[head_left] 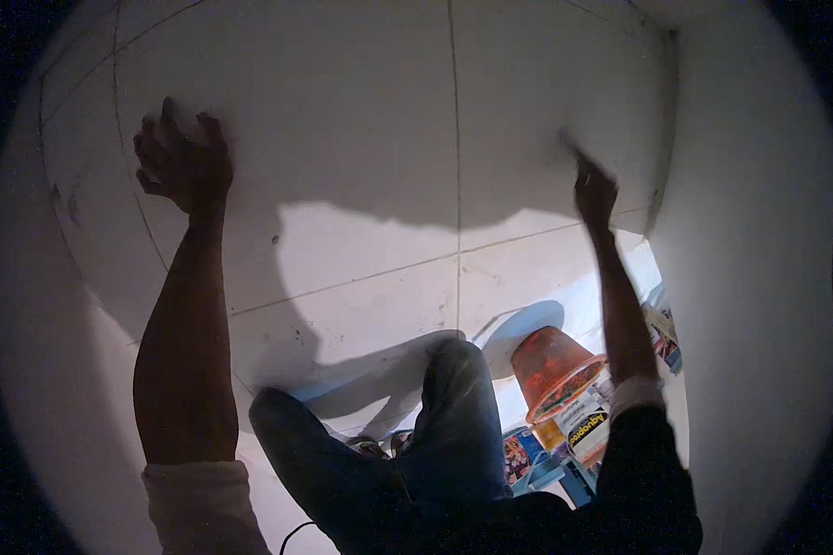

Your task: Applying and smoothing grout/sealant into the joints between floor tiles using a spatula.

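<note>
My left hand [187, 165] is at the left against a pale tiled surface [342, 120], its fingers spread and slightly bent, holding nothing. At the upper right, my right hand [596, 194] is closed round a slim tool [569, 141] with a greyish tip. That tip points up and left, at or just over the tile; dim light hides its kind and whether it touches. Dark joint lines [455, 129] run between the large tiles, one of them between my two hands. My shadow covers most of the tiles around both hands.
Below my right forearm an orange plastic bucket [553, 370] lies tilted. Beside it are a white and yellow printed package [585, 430] and several colourful packets. A plain pale wall [759, 231] rises on the right. My bent knees are at the lower middle, near a thin black cable [292, 535].
</note>
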